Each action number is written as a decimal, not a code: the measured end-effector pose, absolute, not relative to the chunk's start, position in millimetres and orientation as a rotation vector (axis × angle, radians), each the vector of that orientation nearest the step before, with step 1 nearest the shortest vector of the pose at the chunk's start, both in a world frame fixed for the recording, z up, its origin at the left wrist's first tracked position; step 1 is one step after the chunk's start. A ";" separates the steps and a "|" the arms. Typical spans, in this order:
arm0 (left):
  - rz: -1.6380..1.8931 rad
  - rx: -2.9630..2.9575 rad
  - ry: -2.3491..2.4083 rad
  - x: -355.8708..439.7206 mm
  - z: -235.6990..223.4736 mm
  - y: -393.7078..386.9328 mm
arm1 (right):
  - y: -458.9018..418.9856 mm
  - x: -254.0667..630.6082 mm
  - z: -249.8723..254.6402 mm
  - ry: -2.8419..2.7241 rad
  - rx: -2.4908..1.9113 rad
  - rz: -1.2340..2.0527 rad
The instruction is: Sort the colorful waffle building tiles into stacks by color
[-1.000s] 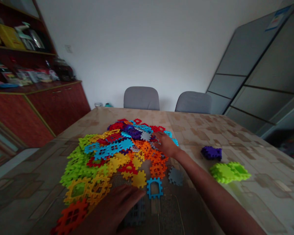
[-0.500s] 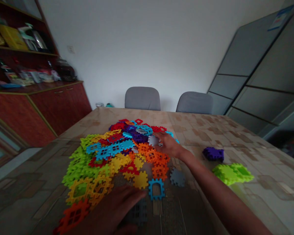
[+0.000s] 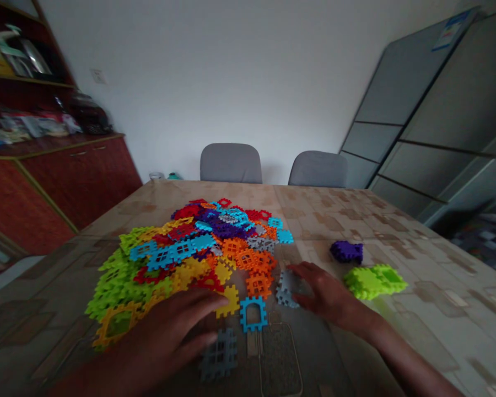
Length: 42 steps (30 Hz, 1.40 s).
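My right hand (image 3: 324, 289) has its fingers and thumb closed round the edge of a grey toothed building tile (image 3: 286, 288), at or just above the table; whether a second grey tile lies under it, I cannot tell. My left hand (image 3: 169, 325) is open, fingers stretched out and thumb apart, over the near side of the pile. Beside its thumb lies a dark grey window tile (image 3: 221, 353). A yellow tile (image 3: 229, 301) sits by its fingertips. Between my hands a blue frame tile (image 3: 253, 314) lies flat, with an orange window tile (image 3: 259, 285) behind it.
The heap holds many interlocking tiles: lime green tiles (image 3: 113, 281) on the left, purple tiles (image 3: 227, 226) towards the back. To the right stand a purple stack (image 3: 347, 252) and a lime green stack (image 3: 375, 281). Two grey chairs (image 3: 230, 164) (image 3: 318, 169) stand beyond the patterned table (image 3: 430, 253).
My right hand has come back from the far side of the pile to the grey tile at the near right. My left hand has shifted slightly left, uncovering more of the dark grey window tile.
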<state>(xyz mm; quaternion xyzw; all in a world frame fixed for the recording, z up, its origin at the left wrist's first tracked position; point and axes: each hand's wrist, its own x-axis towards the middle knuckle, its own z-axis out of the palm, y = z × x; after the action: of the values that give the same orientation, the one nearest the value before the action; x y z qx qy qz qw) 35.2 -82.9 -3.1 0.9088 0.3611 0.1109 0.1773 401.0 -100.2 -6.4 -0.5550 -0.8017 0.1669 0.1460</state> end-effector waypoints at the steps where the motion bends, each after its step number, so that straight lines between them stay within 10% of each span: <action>1: 0.364 2.583 1.031 34.2 1.9 -73.2 | -102.0 399.3 -9.0 -2.329 -1.618 0.463; 16: 0.348 2.621 1.532 91.8 35.7 129.1 | -111.4 377.6 -5.8 -2.371 -1.742 0.524; 42: 0.562 2.223 1.145 92.6 23.0 84.7 | -116.7 382.5 -7.1 -2.449 -1.596 0.568</action>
<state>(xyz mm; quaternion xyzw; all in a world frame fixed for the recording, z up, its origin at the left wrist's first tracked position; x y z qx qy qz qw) 92.6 84.7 23.0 0.8314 0.4281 0.2100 0.2853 382.5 -116.7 -7.1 -0.5341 -0.8197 0.1903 0.0818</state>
